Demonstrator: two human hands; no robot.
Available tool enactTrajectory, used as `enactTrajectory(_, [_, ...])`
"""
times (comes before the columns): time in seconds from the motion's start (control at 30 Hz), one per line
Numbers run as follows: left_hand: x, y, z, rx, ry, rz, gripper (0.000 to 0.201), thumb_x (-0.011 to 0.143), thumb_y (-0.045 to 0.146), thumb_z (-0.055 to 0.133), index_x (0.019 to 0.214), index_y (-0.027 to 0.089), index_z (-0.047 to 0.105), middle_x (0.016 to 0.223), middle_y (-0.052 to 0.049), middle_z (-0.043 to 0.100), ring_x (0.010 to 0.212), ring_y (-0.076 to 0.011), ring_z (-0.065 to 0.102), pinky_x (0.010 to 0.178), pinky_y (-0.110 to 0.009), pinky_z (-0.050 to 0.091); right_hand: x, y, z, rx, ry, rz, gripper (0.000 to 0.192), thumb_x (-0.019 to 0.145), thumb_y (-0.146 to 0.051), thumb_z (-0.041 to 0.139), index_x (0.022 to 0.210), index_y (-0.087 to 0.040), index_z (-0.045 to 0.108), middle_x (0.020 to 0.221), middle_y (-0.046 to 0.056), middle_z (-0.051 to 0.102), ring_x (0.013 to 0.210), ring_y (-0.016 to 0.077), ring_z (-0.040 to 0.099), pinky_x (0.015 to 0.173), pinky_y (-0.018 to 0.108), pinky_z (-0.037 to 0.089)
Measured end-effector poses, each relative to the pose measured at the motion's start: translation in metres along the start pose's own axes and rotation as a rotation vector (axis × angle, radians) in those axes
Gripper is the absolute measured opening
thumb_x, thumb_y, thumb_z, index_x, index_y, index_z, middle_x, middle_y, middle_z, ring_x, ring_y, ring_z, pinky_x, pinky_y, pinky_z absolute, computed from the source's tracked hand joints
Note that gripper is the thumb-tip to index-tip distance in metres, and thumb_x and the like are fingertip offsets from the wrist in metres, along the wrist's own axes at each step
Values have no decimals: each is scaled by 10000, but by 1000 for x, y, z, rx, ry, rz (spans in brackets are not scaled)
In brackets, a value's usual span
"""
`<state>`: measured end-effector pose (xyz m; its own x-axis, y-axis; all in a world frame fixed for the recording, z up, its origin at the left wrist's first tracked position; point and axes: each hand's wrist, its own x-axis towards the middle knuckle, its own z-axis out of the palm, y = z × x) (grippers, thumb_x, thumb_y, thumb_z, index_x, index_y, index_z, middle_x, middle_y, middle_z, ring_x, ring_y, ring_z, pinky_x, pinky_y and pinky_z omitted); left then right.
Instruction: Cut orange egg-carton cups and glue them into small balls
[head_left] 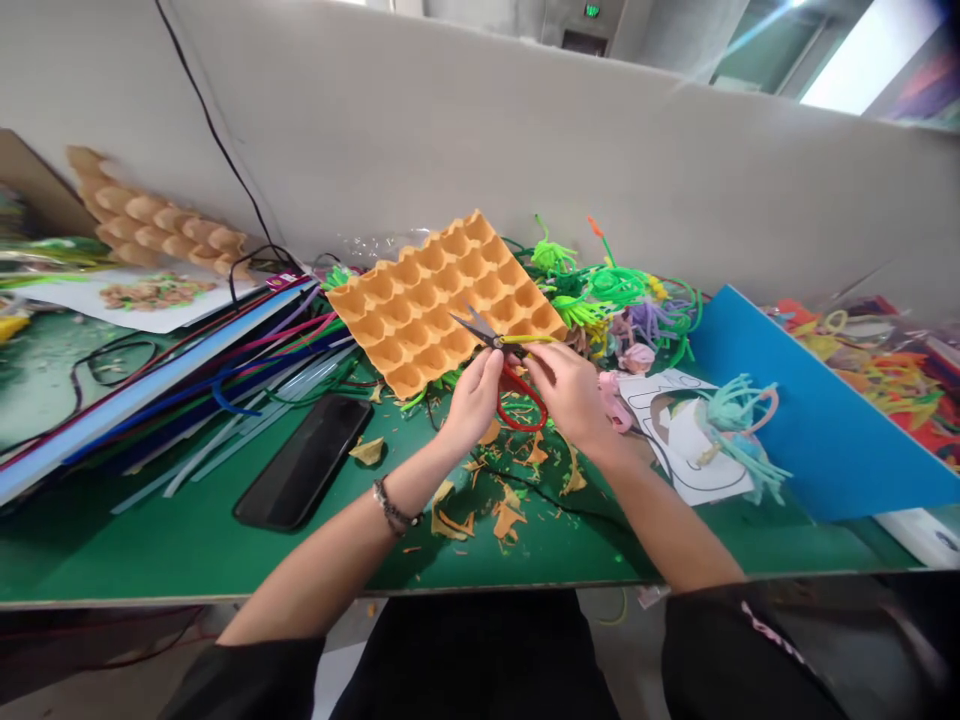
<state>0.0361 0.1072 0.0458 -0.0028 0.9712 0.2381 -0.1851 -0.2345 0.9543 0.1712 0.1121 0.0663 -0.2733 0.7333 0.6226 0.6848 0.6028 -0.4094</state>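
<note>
My two hands meet over the green table (187, 540). Between them is a pair of scissors (480, 330) with red handle loops; the blades are parted and point up and left over an orange egg tray (435, 300). My left hand (471, 402) is closed at the scissors' handle by the pivot. My right hand (574, 392) pinches a yellow-green pipe cleaner (529, 339) that lies across the blades near the pivot. Its fingers also touch the red loop. Orange tray scraps (506, 515) lie below my hands.
A black phone (304, 462) lies left of my hands, beside long pipe cleaners and sheets (172, 390). A tangle of bent pipe cleaners (622, 295), a paper drawing (686, 440) and a blue sheet (810, 430) are to the right. Another egg tray (150, 225) leans against the grey partition.
</note>
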Motion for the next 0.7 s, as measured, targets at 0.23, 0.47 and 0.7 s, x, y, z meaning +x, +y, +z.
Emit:
enactTrajectory(0.23, [26,18,2,-217,121,-8,294,900,445,401,747,200,458,682,15,554,655,-116,612,679,-261,514,34,4,-6,-312,-3,-187,287,952,-299,389,999,-165,638,976,114,641,968,227,583,881,399,467])
enactTrajectory(0.47, [36,33,-5,-291,-15,-74,306,923,413,391,700,206,422,489,75,430,475,-94,587,554,-231,512,40,20,-17,-461,11,-252,281,954,-336,393,917,-195,634,1007,83,635,919,226,513,831,388,394])
enactTrajectory(0.7, [41,31,-5,-152,-168,-31,426,808,598,523,674,199,460,463,59,485,410,-93,579,429,-200,461,37,29,-30,-594,84,-199,325,976,-378,337,903,-223,614,830,41,657,825,209,504,740,358,304])
